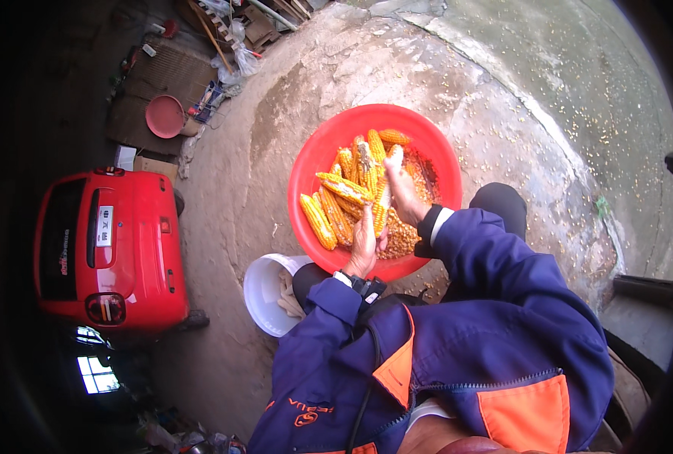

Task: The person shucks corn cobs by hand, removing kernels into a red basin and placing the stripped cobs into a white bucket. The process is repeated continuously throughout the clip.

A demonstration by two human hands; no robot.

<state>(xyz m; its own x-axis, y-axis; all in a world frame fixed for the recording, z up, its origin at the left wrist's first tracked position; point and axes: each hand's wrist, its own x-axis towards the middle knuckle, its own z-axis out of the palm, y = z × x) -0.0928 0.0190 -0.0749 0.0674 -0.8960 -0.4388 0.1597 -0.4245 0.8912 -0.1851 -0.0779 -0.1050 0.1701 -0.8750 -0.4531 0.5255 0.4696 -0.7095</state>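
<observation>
A red plastic basin (448,164) stands on the ground before me, with ears of dried yellow corn (327,215) piled on its left side. Loose corn kernels (400,234) cover its floor on the near right. Low over the basin, my left hand (363,243) grips an ear of corn (379,214) by its lower end, fingers partly hidden. My right hand (403,194) is closed around a pale, mostly bare corncob (396,154), whose tip sticks out past the thumb. Both hands are close together, and the held pieces appear to touch.
Left of my knee stands a white plastic bucket (262,295) with several pale cobs inside. A red car (137,244) is parked further left. Scattered kernels (484,133) lie on the concrete at right. Beyond the car are a pink bowl (165,116) and boards.
</observation>
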